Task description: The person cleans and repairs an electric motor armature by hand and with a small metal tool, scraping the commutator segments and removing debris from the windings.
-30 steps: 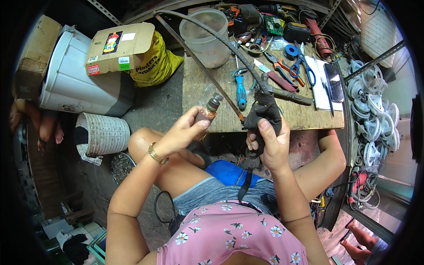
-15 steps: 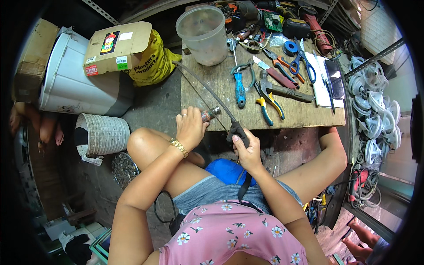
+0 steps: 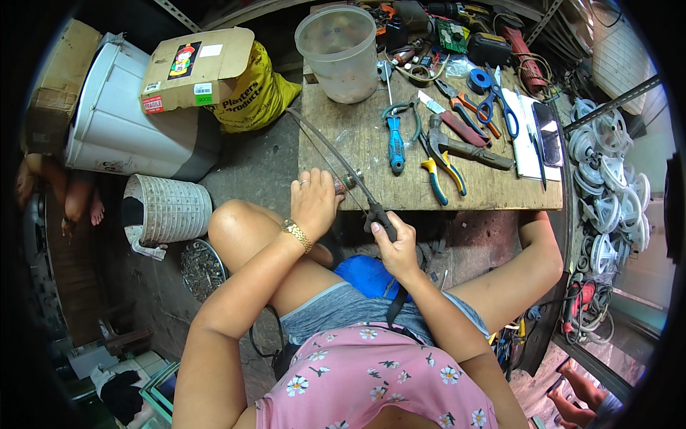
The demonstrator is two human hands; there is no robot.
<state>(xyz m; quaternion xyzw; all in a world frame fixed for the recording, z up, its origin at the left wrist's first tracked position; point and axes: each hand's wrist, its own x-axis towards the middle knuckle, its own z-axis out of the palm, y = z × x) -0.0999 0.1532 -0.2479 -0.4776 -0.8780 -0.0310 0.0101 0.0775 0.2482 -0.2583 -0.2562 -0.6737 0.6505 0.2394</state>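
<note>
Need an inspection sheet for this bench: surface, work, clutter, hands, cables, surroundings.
Surface: wooden bench, marked and scuffed.
Job's things: hacksaw; copper-wound part at the bench's near edge; blade contact unclear.
Clutter: hammer, yellow-and-blue pliers, blue-handled screwdriver, clear bucket, green circuit board, phone.
Hands: left hand holds the copper-wound part; right hand grips the hacksaw's handle.
Cables: grey loops by a red tool, right of the bench.
Surroundings: cardboard box, yellow bag, white reels; bystander's legs, lower right.

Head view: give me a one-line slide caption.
Left hand holding a coppery cylindrical part at a brown wooden bench, right hand gripping a dark bow-framed hacksaw.
</note>
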